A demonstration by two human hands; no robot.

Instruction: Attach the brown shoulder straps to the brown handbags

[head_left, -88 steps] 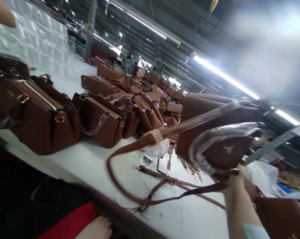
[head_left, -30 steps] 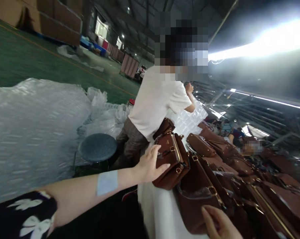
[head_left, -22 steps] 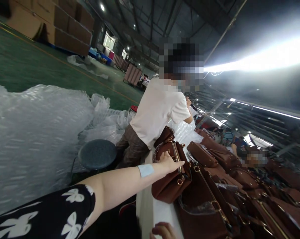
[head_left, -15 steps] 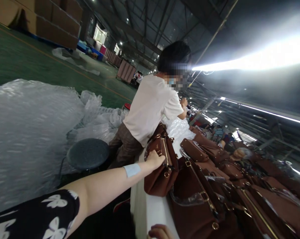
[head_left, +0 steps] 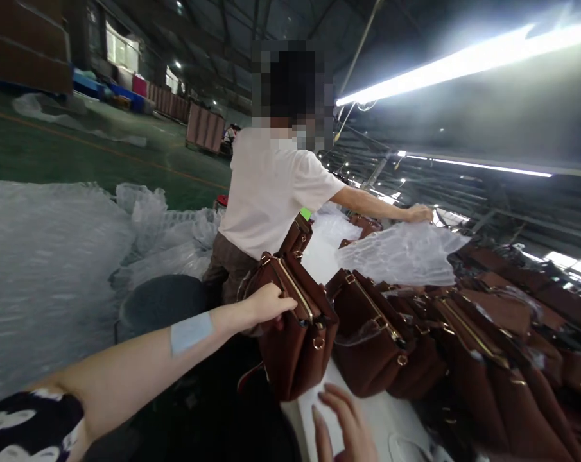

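Observation:
My left hand [head_left: 266, 303] is stretched out from the left and closed on the top edge of a brown handbag [head_left: 297, 333] with a gold zip, at the near end of the white table [head_left: 396, 427]. The bag is lifted off the table's edge and tilted. My right hand [head_left: 341, 427] hovers low at the bottom, fingers spread, holding nothing, just below the bag.
A row of brown handbags [head_left: 381, 337] runs along the table to the right. A person in a white shirt [head_left: 271, 192] stands right behind the held bag and reaches over the table with clear plastic wrap [head_left: 400, 253]. A dark round stool [head_left: 160, 301] and heaps of bubble wrap [head_left: 54, 256] are on the left.
My left hand reached to the end bag, closed on its top and pulled it off the table's edge toward me. The person in white has stretched an arm out with plastic wrap.

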